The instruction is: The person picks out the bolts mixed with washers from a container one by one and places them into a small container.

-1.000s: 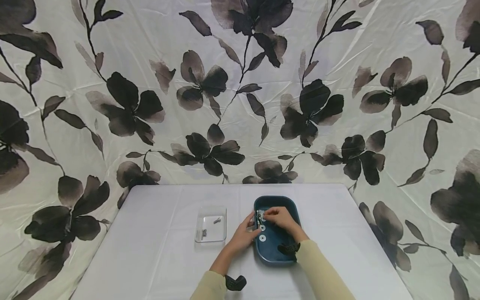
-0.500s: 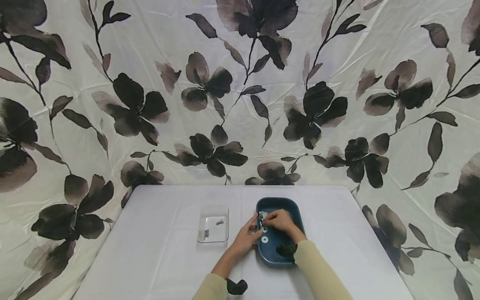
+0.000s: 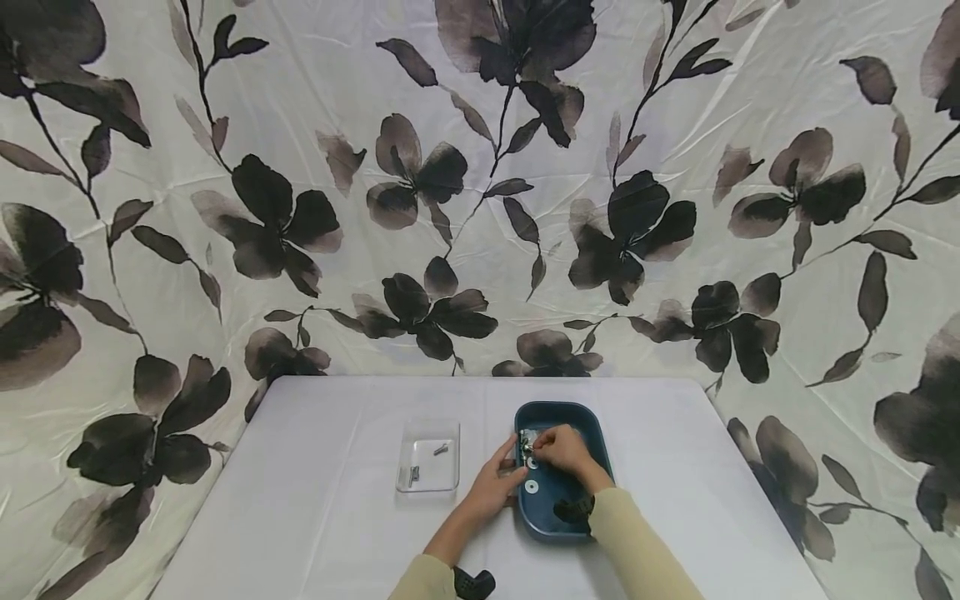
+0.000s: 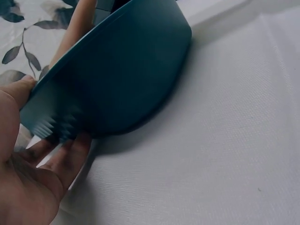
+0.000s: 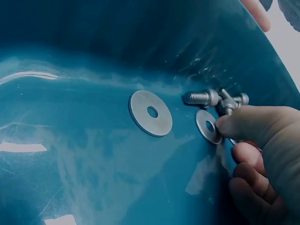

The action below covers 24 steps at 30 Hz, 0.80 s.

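My left hand [image 3: 489,487] holds the left side of a blue tray [image 3: 564,533]. In the left wrist view its thumb [image 4: 21,89] lies at the rim and its fingers press the outer wall. Over the tray's left side bends my right hand [image 3: 564,450]. In the right wrist view its thumb touches the edge of a flat washer [image 5: 208,126], right beside a small pile of metal bolts [image 5: 201,98]. Its other fingers are curled, and the index finger is hidden. Another washer [image 5: 151,113] lies flat farther along the tray floor.
A clear plastic box [image 3: 428,479] stands left of the tray, with a few metal bolts [image 3: 441,449] inside. Both stand on a white-covered table [image 3: 322,500]. A floral cloth [image 3: 480,208] hangs behind it.
My right hand has stayed over the bolts, its fingers shifting slightly among them. The left hand keeps its place on the tray. The whole head view has drifted a little.
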Available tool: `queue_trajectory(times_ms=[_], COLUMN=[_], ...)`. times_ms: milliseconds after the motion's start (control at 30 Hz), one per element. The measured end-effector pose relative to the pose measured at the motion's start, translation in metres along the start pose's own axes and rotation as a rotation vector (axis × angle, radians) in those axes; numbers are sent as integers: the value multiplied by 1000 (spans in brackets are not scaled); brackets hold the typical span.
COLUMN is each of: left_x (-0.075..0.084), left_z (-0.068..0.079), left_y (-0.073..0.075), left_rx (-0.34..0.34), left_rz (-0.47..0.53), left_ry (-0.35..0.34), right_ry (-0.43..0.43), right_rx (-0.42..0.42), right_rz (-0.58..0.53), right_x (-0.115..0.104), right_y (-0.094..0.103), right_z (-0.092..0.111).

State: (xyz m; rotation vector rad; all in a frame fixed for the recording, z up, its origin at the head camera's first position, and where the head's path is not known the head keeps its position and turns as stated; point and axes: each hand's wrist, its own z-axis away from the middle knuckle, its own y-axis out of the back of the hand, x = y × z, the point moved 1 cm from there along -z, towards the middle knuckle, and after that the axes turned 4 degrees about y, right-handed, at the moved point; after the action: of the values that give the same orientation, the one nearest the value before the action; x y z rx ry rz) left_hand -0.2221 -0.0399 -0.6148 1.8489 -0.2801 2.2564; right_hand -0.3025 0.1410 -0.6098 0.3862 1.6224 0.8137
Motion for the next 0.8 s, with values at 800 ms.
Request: queue_trajectory(times_ms=[800], left_x=[-6], left_z=[4], left_y=[-2], left_rx=[-7], left_rz=[-5], left_ry=[-19], right_ry=[15], right_rx=[113], right_rz=[-145], right_x=[13], right_y=[-12], right_z=[2])
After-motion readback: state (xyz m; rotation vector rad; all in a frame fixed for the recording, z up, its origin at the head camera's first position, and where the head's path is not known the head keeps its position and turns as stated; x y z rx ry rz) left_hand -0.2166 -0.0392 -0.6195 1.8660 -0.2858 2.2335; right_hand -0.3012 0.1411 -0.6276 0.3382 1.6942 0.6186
